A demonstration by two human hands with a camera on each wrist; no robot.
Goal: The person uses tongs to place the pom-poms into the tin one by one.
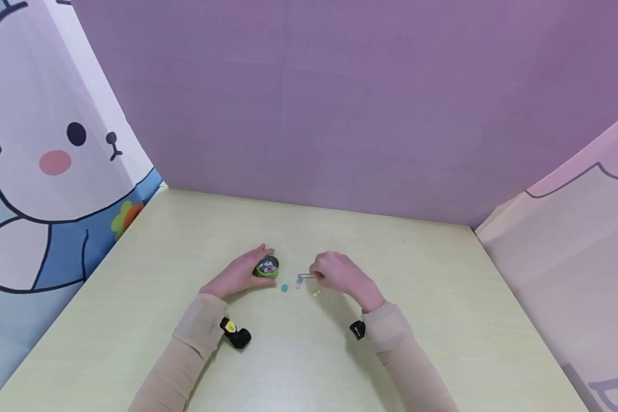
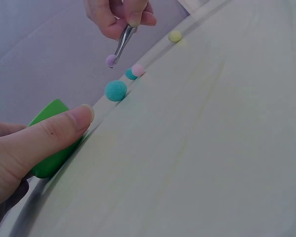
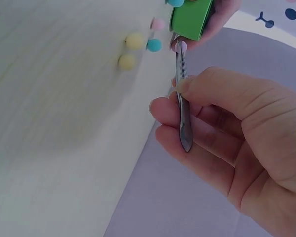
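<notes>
A small green tin [image 1: 267, 275] stands on the table within my left hand [image 1: 242, 270], thumb along its near side and fingers round the far side. Small balls show inside its shiny interior. Between thumb and fingers, my right hand [image 1: 344, 276] holds metal tweezers [image 3: 186, 123], pointing left toward the tin. A lilac pompom [image 2: 110, 60] is gripped at their tips, just above the table. Below the tips lie a small teal pompom [image 2: 130, 74] and a pink pompom [image 2: 138, 70]. A larger teal pompom [image 2: 116, 91] rests nearer the tin.
Two yellow pompoms [image 3: 134, 41] lie on the pale wooden table [image 1: 288, 366], below my right hand in the head view. A purple panel [image 1: 314, 114] rises behind the table. On the left stands a panel with a cartoon animal [image 1: 26, 114], on the right a pale pink one [image 1: 587, 257].
</notes>
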